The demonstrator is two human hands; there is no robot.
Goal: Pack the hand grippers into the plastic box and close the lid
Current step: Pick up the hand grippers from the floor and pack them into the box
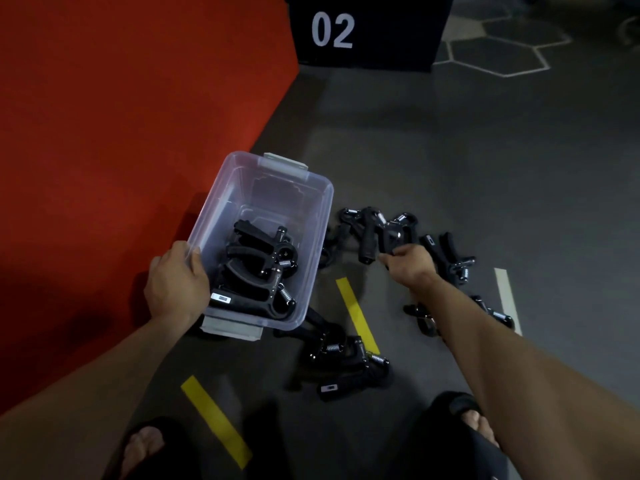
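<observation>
A dark grey floor fills most of the view, with pale hexagon lines marked on it far beyond the right hand. A red mat spreads out past the left hand, and a black block printed with a white "02" stands at its far edge. Two yellow tape strips lie between the hands and nearer the feet, in black sandals, and a pale strip lies right of the right hand.

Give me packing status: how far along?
Partly done. Several grippers already lie in the plastic box, which the left hand steadies. The right hand grips the next one. Left: the grippers on the floor, then the lid, not in view.
</observation>
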